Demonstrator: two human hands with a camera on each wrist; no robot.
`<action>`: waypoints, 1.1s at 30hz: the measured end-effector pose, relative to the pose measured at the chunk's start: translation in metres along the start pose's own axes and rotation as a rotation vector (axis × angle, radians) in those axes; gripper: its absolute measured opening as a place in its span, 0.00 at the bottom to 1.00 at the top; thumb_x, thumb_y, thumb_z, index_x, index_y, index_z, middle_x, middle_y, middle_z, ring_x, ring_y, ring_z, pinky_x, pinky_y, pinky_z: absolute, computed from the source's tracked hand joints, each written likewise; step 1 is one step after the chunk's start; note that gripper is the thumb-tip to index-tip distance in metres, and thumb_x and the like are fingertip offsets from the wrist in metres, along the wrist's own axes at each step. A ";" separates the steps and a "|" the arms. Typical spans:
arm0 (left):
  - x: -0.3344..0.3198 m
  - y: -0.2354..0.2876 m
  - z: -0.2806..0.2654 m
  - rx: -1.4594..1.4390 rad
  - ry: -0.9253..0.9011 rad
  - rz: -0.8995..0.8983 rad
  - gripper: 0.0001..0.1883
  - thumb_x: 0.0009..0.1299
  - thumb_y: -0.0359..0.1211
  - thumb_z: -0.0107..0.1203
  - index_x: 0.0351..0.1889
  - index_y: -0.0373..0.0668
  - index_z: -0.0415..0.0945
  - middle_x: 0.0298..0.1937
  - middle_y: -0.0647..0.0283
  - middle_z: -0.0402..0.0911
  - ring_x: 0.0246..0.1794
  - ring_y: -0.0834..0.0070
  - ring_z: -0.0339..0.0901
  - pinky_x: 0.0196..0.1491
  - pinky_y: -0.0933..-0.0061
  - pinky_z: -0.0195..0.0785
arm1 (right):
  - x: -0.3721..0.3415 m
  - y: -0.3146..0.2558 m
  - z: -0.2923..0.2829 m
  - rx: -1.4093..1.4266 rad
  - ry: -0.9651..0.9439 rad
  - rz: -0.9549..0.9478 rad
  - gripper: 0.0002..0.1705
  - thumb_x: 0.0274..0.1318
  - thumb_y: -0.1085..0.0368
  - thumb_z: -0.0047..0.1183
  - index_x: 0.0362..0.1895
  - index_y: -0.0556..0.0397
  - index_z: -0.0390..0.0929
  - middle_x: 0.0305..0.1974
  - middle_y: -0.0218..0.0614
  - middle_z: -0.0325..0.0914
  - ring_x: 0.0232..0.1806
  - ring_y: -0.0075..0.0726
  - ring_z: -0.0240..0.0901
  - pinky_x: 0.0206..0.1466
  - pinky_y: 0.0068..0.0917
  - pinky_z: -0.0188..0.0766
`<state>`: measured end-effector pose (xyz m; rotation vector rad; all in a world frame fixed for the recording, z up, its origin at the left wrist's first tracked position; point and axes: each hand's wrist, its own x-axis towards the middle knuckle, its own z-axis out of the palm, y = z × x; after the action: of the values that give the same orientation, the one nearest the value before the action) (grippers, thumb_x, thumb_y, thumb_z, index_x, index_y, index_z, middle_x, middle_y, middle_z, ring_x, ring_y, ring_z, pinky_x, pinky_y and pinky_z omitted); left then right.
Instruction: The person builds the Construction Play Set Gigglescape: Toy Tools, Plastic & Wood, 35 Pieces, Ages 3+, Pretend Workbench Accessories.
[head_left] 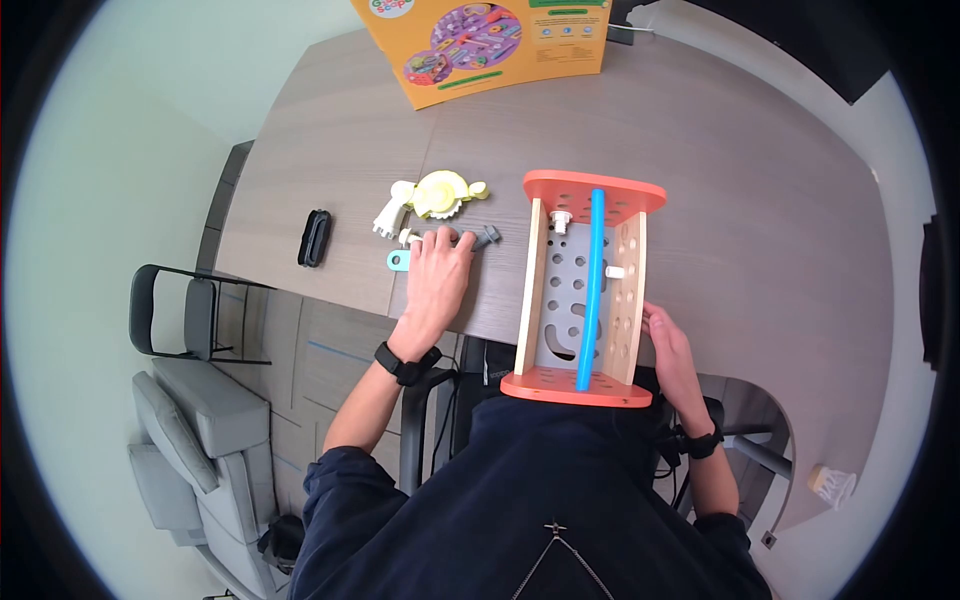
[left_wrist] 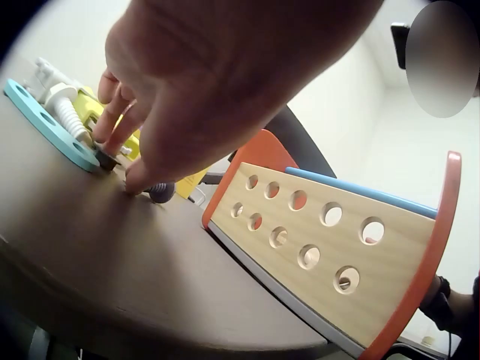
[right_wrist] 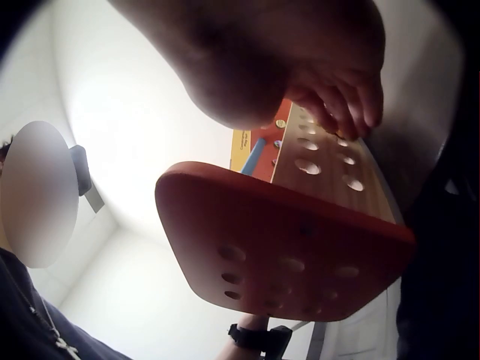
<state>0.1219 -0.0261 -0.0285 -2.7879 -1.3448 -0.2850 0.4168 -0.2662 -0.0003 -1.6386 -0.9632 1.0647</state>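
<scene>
My left hand [head_left: 437, 275] reaches down to the table and pinches a dark grey toy bolt [head_left: 488, 236] between thumb and fingers. Its round head [left_wrist: 161, 193] shows past the thumb in the left wrist view. Beside these fingers lie a teal strip with holes [left_wrist: 51, 126] and a white threaded screw [left_wrist: 69, 112]. My right hand [head_left: 674, 362] rests its fingers against the right wooden side of a toy toolbox [head_left: 628, 300]. The box has red ends, a blue bar handle [head_left: 594, 290] and a grey, holed bottom. A white peg [head_left: 615, 272] sits in its right side.
Behind the left hand lie pale yellow and white toy parts [head_left: 440, 195]. A black case [head_left: 315, 238] is near the table's left edge. An orange printed box [head_left: 500, 50] stands at the back. A cup [head_left: 832, 485] is at the far right.
</scene>
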 end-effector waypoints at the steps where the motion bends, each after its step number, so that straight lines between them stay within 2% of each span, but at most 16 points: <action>1: 0.001 0.001 -0.002 -0.026 -0.012 0.006 0.16 0.73 0.32 0.65 0.58 0.47 0.80 0.53 0.57 0.81 0.53 0.57 0.78 0.57 0.54 0.69 | 0.001 0.000 0.000 0.003 0.004 -0.004 0.31 0.87 0.54 0.34 0.72 0.67 0.73 0.66 0.51 0.82 0.71 0.42 0.75 0.77 0.36 0.64; 8: 0.003 0.003 -0.004 -0.335 0.031 0.005 0.12 0.76 0.28 0.62 0.55 0.39 0.81 0.45 0.52 0.81 0.46 0.50 0.81 0.50 0.51 0.75 | 0.007 -0.023 -0.006 -0.059 0.091 -0.099 0.26 0.86 0.57 0.38 0.67 0.66 0.76 0.62 0.48 0.84 0.69 0.40 0.77 0.75 0.36 0.67; 11: 0.001 0.014 -0.034 -0.592 -0.057 -0.094 0.12 0.77 0.27 0.62 0.56 0.36 0.82 0.40 0.52 0.80 0.41 0.54 0.81 0.46 0.54 0.75 | 0.008 -0.042 -0.006 -0.116 0.164 -0.219 0.19 0.83 0.63 0.45 0.65 0.62 0.79 0.57 0.43 0.85 0.62 0.37 0.81 0.69 0.35 0.72; 14: -0.002 0.025 -0.061 -0.751 -0.064 -0.140 0.13 0.76 0.27 0.64 0.57 0.36 0.82 0.39 0.53 0.80 0.36 0.58 0.79 0.43 0.57 0.75 | 0.008 -0.066 -0.004 -0.226 0.143 -0.338 0.16 0.77 0.71 0.52 0.63 0.58 0.81 0.49 0.40 0.85 0.52 0.34 0.83 0.60 0.33 0.77; 17: -0.008 0.043 -0.100 -0.782 -0.078 -0.049 0.13 0.75 0.26 0.65 0.56 0.37 0.82 0.39 0.55 0.79 0.37 0.61 0.78 0.44 0.60 0.75 | 0.011 -0.088 0.005 -0.335 0.074 -0.509 0.18 0.71 0.73 0.60 0.63 0.56 0.81 0.44 0.39 0.83 0.45 0.36 0.82 0.53 0.32 0.79; 20: -0.011 0.061 -0.127 -0.706 -0.069 0.160 0.13 0.75 0.26 0.66 0.56 0.37 0.83 0.39 0.56 0.80 0.40 0.60 0.79 0.45 0.60 0.75 | 0.012 -0.107 0.020 -0.292 -0.023 -0.583 0.19 0.69 0.71 0.64 0.62 0.55 0.81 0.42 0.39 0.82 0.44 0.39 0.83 0.49 0.33 0.80; 25: -0.008 0.084 -0.137 -0.684 -0.079 0.277 0.12 0.74 0.27 0.66 0.55 0.38 0.83 0.42 0.56 0.81 0.44 0.56 0.81 0.47 0.56 0.76 | 0.016 -0.102 0.029 -0.305 -0.024 -0.555 0.18 0.68 0.68 0.66 0.59 0.56 0.82 0.41 0.37 0.83 0.39 0.35 0.83 0.45 0.33 0.80; 33: 0.003 0.099 -0.136 -0.723 -0.153 0.343 0.13 0.74 0.28 0.66 0.55 0.38 0.83 0.41 0.56 0.81 0.42 0.56 0.82 0.43 0.57 0.77 | 0.006 -0.095 0.010 -0.292 -0.038 -0.498 0.16 0.68 0.69 0.67 0.57 0.57 0.82 0.40 0.38 0.84 0.39 0.32 0.84 0.45 0.30 0.81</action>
<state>0.1801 -0.1006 0.1104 -3.6258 -0.8653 -0.6663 0.3980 -0.2333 0.0873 -1.4886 -1.5115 0.6370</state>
